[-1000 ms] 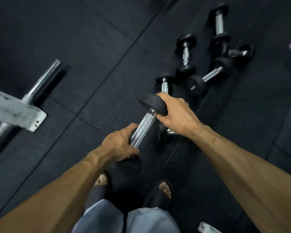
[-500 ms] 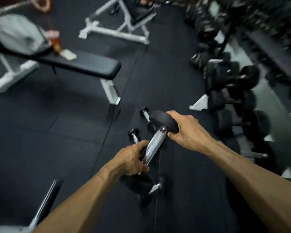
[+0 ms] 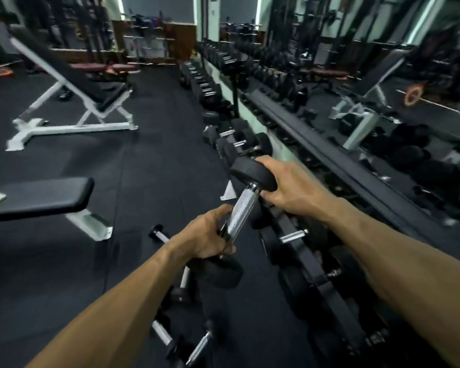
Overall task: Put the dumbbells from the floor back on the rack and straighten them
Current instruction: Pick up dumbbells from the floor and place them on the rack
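Note:
I carry a black dumbbell (image 3: pixel 241 208) with a knurled chrome handle, tilted, in front of me above the floor. My left hand (image 3: pixel 206 239) grips the lower part of the handle. My right hand (image 3: pixel 290 188) holds the upper black head, fingers curled over its rim. The long dumbbell rack (image 3: pixel 300 251) runs along my right, its lower tier filled with black dumbbells. Several small dumbbells (image 3: pixel 170 338) lie on the floor below my left forearm, partly hidden by it.
A flat black bench (image 3: pixel 37 197) stands at the left, an incline bench (image 3: pixel 72 83) with a white frame farther back. A mirror wall (image 3: pixel 383 75) runs behind the rack. Black rubber floor (image 3: pixel 149 160) stretches between benches and rack.
My view has lifted from the floor to the rack and room. The dumbbell has risen with both hands still holding it, and the floor dumbbells now lie below my arm.

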The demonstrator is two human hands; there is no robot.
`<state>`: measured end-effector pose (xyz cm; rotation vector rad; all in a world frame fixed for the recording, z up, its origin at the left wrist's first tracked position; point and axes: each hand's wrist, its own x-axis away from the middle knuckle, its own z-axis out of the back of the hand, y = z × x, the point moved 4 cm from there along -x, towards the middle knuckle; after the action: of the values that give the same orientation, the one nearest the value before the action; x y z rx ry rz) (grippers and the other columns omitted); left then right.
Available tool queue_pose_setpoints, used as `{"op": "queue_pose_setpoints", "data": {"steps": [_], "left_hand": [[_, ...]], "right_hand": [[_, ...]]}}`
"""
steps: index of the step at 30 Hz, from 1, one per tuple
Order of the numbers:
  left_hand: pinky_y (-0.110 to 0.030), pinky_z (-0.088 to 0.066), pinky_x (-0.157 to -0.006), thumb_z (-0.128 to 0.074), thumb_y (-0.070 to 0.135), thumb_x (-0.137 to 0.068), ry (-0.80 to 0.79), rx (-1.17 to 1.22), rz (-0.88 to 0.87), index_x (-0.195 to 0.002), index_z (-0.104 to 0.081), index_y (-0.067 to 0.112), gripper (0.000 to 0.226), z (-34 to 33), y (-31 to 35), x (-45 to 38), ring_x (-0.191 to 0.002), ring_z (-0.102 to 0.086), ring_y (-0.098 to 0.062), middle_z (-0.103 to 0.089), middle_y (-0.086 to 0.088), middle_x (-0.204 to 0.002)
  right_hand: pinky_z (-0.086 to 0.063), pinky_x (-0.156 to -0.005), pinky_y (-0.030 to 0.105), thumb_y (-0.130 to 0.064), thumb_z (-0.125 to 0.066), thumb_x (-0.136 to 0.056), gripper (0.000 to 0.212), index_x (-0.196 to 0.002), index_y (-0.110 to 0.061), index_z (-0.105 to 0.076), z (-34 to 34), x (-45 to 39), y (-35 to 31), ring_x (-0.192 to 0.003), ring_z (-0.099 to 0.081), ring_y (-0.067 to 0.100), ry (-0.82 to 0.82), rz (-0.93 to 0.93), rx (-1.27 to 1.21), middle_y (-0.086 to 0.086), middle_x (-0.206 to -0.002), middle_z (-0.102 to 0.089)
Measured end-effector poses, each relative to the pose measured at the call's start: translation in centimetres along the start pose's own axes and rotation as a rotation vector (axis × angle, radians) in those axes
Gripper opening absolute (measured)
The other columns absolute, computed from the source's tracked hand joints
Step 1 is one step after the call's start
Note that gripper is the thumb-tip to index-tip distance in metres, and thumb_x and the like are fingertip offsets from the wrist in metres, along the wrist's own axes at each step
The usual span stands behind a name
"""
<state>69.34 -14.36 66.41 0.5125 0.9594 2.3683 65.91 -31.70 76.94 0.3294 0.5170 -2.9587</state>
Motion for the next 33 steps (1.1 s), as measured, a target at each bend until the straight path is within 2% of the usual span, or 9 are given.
{"op": "queue_pose_setpoints", "data": {"steps": [4,7,11,13,16,19,24,28,33], "left_hand": [[-0.042,-0.058,-0.076,-0.078,0.023,-0.06,-0.087,-0.002,-0.041,-0.121,-0.045,0.047,0.074,-3.7,5.5,-5.1,-0.07,-0.066,-0.019,-0.068,0.006,-0.068],[-0.046,-0.058,-0.077,-0.078,0.025,-0.055,-0.144,0.029,-0.075,-0.117,-0.048,0.046,0.072,-8.1,10.1,-9.5,-0.078,-0.068,-0.026,-0.068,0.0,-0.082],[-0.049,-0.058,-0.08,-0.081,0.029,-0.055,-0.262,0.043,-0.102,-0.124,-0.043,0.044,0.081,-15.0,15.7,-15.5,-0.09,-0.068,-0.027,-0.066,-0.002,-0.099],[-0.045,-0.056,-0.086,-0.082,0.028,-0.059,-0.289,0.032,-0.133,-0.129,-0.043,0.039,0.081,-18.2,18.6,-18.2,-0.095,-0.065,-0.024,-0.064,-0.001,-0.105],[-0.036,-0.053,-0.087,-0.082,0.021,-0.068,-0.359,0.021,-0.156,-0.135,-0.041,0.034,0.079,-22.9,22.6,-22.1,-0.092,-0.061,-0.02,-0.062,0.001,-0.101],[-0.038,-0.053,-0.089,-0.082,0.022,-0.07,-0.43,0.003,-0.162,-0.141,-0.037,0.03,0.084,-27.5,25.9,-26.2,-0.101,-0.062,-0.024,-0.064,-0.002,-0.112],[-0.041,-0.056,-0.084,-0.081,0.019,-0.067,-0.447,-0.062,-0.144,-0.134,-0.041,0.028,0.078,-33.1,28.7,-33.1,-0.093,-0.065,-0.024,-0.065,-0.003,-0.102],[-0.034,-0.053,-0.086,-0.079,0.018,-0.074,-0.491,-0.172,-0.114,-0.138,-0.039,0.022,0.076,-36.0,29.9,-37.7,-0.099,-0.062,-0.024,-0.063,-0.004,-0.112],[-0.036,-0.053,-0.088,-0.08,0.018,-0.072,-0.548,-0.223,-0.072,-0.134,-0.044,0.023,0.071,-36.9,29.5,-40.4,-0.094,-0.063,-0.021,-0.065,-0.001,-0.104]], "right_hand": [[-0.054,-0.081,0.044,-0.023,-0.069,-0.078,0.053,-0.126,-0.03,-0.05,3.6,1.7,7.5,-0.094,-0.067,0.031,0.016,-0.099,0.0,0.006,-0.101,-0.071],[-0.054,-0.081,0.046,-0.021,-0.068,-0.078,0.053,-0.127,-0.027,-0.051,6.1,3.4,13.7,-0.096,-0.067,0.032,0.018,-0.167,0.023,0.007,-0.103,-0.071],[-0.052,-0.084,0.046,-0.017,-0.068,-0.08,0.053,-0.13,-0.022,-0.052,9.4,6.4,22.8,-0.101,-0.066,0.033,0.018,-0.248,0.065,0.009,-0.107,-0.071],[-0.05,-0.085,0.047,-0.019,-0.068,-0.082,0.051,-0.13,-0.022,-0.053,10.7,7.7,27.3,-0.102,-0.065,0.033,-0.004,-0.299,0.1,0.008,-0.108,-0.071],[-0.051,-0.087,0.048,-0.022,-0.068,-0.082,0.052,-0.131,-0.026,-0.051,12.4,9.5,33.7,-0.1,-0.066,0.033,-0.026,-0.377,0.105,0.005,-0.108,-0.071],[-0.052,-0.087,0.047,-0.02,-0.069,-0.083,0.05,-0.13,-0.026,-0.051,13.5,10.7,40.2,-0.097,-0.067,0.028,-0.046,-0.449,0.079,0.003,-0.106,-0.071],[-0.052,-0.085,0.044,-0.02,-0.067,-0.082,0.045,-0.124,-0.028,-0.053,13.4,10.8,49.3,-0.091,-0.066,0.025,-0.072,-0.511,0.05,0.0,-0.1,-0.071],[-0.048,-0.073,0.03,-0.013,-0.066,-0.083,0.04,-0.119,-0.025,-0.052,11.8,10.0,55.5,-0.074,-0.063,0.012,-0.113,-0.576,-0.018,-0.004,-0.092,-0.068],[-0.055,-0.079,0.044,-0.023,-0.068,-0.079,0.044,-0.115,-0.03,-0.043,9.1,9.2,59.7,-0.083,-0.064,0.025,-0.198,-0.629,-0.063,0.001,-0.093,-0.066]]}}
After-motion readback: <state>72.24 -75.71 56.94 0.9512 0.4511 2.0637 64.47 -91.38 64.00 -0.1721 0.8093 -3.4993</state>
